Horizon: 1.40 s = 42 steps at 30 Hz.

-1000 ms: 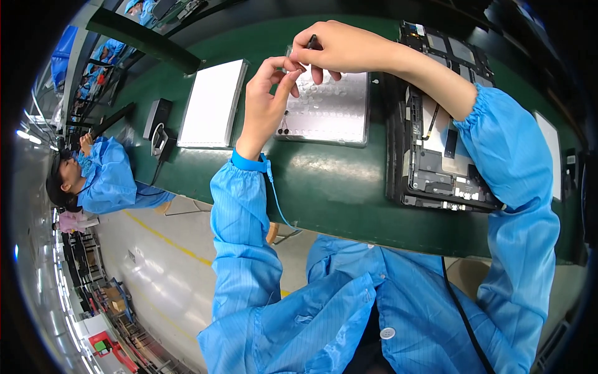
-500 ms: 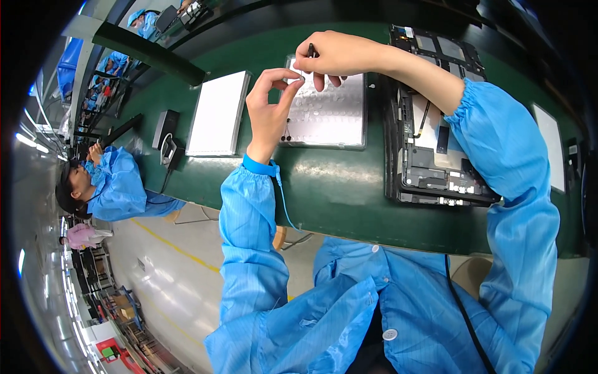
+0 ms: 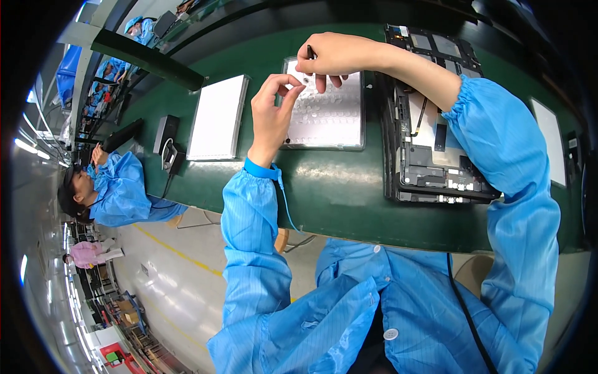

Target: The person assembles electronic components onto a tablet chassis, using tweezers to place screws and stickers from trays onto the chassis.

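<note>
My right hand (image 3: 333, 55) grips a slim black tool (image 3: 311, 52), its end sticking up between the fingers. Just left of it and lower, my left hand (image 3: 271, 115) is pinched, thumb against index finger. Whatever is in that pinch is too small to make out. A tiny dark round piece (image 3: 306, 81) shows between the two hands. Both hands are over a flat clear-edged tray (image 3: 352, 134) bearing rows of small round whitish discs (image 3: 311, 115). A blue strap (image 3: 260, 169) with a cord circles my left wrist.
To the right lies a stack of opened black laptop bases (image 3: 430, 168), under my right forearm. Left of the tray is a stack of white sheets (image 3: 218, 118), then a black box-like device (image 3: 165, 132). A co-worker in blue (image 3: 121, 193) sits farther left. A white panel (image 3: 548, 140) lies far right.
My left hand has moved slightly right and down, its fingertips closing together. A small dark piece, earlier at those fingertips, now shows above them. The right hand has hardly moved.
</note>
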Available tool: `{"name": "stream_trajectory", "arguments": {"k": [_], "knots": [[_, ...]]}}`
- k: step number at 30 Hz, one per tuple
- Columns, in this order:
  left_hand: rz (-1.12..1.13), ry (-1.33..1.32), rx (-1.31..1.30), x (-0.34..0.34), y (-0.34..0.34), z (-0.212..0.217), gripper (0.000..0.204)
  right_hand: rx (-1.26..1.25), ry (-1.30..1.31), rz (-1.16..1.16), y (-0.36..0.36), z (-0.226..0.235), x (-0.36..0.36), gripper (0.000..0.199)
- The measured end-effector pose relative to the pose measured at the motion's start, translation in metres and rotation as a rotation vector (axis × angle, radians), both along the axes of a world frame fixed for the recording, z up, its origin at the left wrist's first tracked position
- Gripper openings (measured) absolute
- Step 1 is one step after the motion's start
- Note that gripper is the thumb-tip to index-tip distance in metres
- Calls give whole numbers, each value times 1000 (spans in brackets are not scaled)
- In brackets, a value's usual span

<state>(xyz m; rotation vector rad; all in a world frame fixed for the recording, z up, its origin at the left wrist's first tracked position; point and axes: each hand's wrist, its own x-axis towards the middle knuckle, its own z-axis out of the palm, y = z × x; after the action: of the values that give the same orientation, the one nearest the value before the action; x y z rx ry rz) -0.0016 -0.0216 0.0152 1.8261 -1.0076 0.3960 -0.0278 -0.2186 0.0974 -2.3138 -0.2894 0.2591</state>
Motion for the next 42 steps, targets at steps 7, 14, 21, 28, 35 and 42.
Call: {"name": "stream_trajectory", "arguments": {"k": [7,14,21,28,35,42], "knots": [[20,37,255,5,7,-1,24,-38,-63,-15,-4,-2,4,28],[25,203,-89,-10,-18,40,19,-8,-199,11,-13,28,-7,29],[-102,264,-114,-32,-38,102,21,44,-307,23,-37,72,-46,31],[-211,182,-131,-48,-83,139,16,303,-454,-268,-88,106,-115,29],[-536,103,-236,-57,-171,149,14,760,-508,-357,-140,53,-149,35],[-333,-357,-36,-72,-200,141,10,671,-575,-467,-174,33,-163,32]]}}
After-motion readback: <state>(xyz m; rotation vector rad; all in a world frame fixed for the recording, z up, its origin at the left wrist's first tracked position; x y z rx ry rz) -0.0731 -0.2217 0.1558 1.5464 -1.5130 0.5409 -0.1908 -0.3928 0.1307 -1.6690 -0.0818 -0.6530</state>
